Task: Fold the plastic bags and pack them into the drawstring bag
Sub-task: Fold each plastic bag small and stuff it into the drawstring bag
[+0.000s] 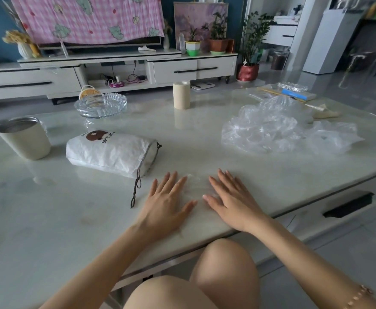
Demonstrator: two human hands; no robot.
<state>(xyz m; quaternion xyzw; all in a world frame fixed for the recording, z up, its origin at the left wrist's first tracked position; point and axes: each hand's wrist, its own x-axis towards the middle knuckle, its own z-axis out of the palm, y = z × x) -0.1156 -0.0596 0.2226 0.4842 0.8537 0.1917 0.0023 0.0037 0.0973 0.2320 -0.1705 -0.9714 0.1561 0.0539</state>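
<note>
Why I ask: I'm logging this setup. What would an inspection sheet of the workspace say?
Surface: glossy pale marble-look table.
Job's things: white bear-print drawstring bag on its side; crumpled pile of clear plastic bags far right; one flattened clear plastic bag under both hands.
Clutter: cream metal cup, ribbed glass dish, beige tape roll.
Hands: left hand and right hand flat, fingers straight, pressing it.
Cables: dark drawstring cord trailing on table.
Surroundings: white TV cabinet, potted plants.

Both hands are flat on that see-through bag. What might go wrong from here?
1. The clear bag under the left hand and right hand lies on a glossy table near its edge; it may slide off or spring open when released.
2. The drawstring bag lies on its side, so pushing a fold in may undo it.
</note>
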